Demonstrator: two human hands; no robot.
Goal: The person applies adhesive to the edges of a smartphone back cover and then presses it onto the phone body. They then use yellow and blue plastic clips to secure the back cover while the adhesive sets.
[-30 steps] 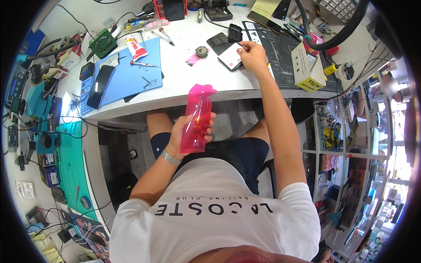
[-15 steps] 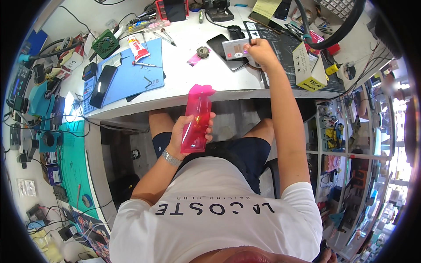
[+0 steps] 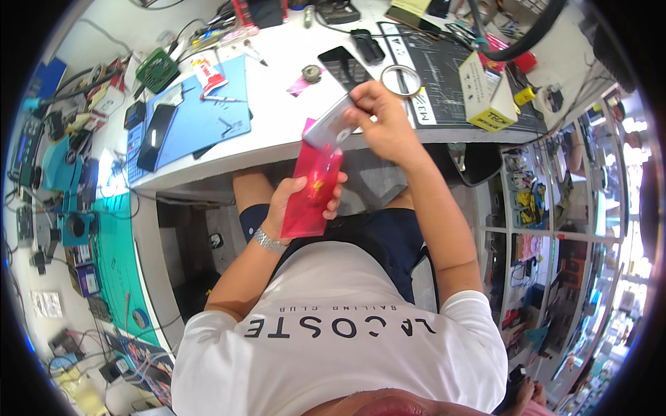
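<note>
My left hand (image 3: pixel 286 200) grips a pink translucent pouch (image 3: pixel 310 197) in front of my lap, its upper end upright toward the bench. Between the thumb and fingers of my right hand (image 3: pixel 378 114) is a flat silvery-grey packet (image 3: pixel 333 126). Its lower corner overlaps the pouch's top end; whether it is inside the mouth or in front of it, I cannot tell. A dark phone (image 3: pixel 343 68) lies on the white bench just beyond my right hand, partly covered by it. Near that phone sits a small round metal part (image 3: pixel 311 73) on a pink scrap.
A blue mat (image 3: pixel 208 111) with another dark phone (image 3: pixel 158 135) lies left on the bench. To the right are a black mat (image 3: pixel 444 83), a tape roll (image 3: pixel 400 80) and a yellow-white box (image 3: pixel 488 97). A thick black cable arches over the right back; shelves stand farther right.
My right hand has brought the packet from over the phone down and left to the pouch's top. The tape roll now shows fully. The pouch has stayed nearly in place.
</note>
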